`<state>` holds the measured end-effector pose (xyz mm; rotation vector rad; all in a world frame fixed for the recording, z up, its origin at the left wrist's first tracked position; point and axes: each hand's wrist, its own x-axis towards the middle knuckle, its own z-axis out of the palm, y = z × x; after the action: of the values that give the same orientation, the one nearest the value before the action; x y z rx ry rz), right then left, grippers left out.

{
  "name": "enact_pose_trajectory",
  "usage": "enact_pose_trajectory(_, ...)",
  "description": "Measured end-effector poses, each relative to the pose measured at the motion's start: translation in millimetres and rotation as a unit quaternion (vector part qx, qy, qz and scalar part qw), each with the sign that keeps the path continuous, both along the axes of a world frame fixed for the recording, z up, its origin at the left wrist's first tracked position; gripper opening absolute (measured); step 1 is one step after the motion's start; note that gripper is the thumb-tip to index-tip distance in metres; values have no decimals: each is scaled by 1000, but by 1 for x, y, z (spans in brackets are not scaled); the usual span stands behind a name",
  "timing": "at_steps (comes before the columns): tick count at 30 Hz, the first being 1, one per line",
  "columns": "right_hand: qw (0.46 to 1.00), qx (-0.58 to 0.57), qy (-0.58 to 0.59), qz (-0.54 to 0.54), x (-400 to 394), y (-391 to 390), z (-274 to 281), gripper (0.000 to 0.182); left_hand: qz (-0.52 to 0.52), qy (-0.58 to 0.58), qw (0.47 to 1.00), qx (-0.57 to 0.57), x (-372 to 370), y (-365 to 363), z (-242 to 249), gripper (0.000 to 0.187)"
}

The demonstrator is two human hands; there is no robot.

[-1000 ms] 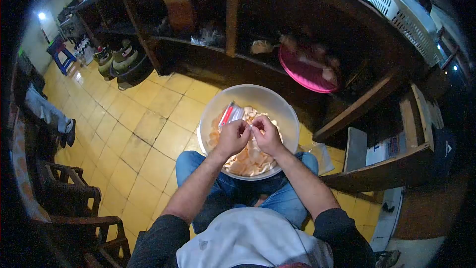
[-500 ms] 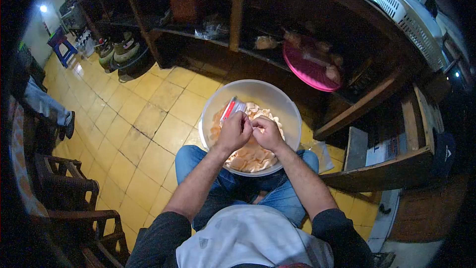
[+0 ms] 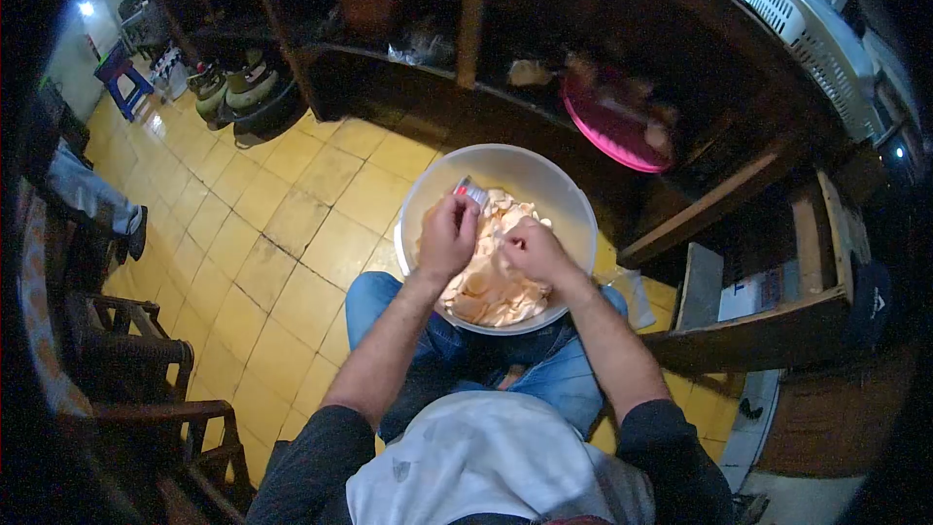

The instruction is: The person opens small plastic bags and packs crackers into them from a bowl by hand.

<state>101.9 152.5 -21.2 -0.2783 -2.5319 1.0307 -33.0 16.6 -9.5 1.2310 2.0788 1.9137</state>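
A round whitish tub [image 3: 574,233] stands in front of my crossed legs, with many pale orange, flat round pieces [image 3: 496,295] inside. Over its left part, my left hand [image 3: 448,236] is closed, and a small red and clear plastic packet [image 3: 473,192] sticks out beyond its fingers. My right hand [image 3: 533,251] is curled over the right part of the pieces, a little apart from the left. Whatever its fingers hold, if anything, is too small to make out.
Dark wooden shelves [image 3: 473,15] run behind the tub, holding a pink tray [image 3: 616,136]. Gas cylinders [image 3: 251,84] and a blue stool [image 3: 120,80] stand at the upper left, a dark chair [image 3: 165,413] at the lower left. A clear plastic bag [image 3: 636,298] lies right of the tub.
My hands, together at the fingertips before, have moved apart. The left one has gone slightly left and up with the packet, the right one slightly right.
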Motion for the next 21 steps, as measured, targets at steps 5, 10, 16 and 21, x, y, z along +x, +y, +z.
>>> enact_pose_trajectory(5,926,-299,100,-208,15,75,65,13,5,-114,991,74,-24,-32,-3,13)
enact_pose_trajectory(10,885,-327,236,-234,12,89,108,30,10,-232,957,171,-30,-34,-3,9)
enact_pose_trajectory(16,989,-100,-90,-58,-31,36,32,26,-1,-288,926,246,-33,-34,-6,10)
enact_pose_trajectory(21,993,98,-21,-67,-95,14,-33,30,-15,-264,938,224,-32,-33,-7,10)
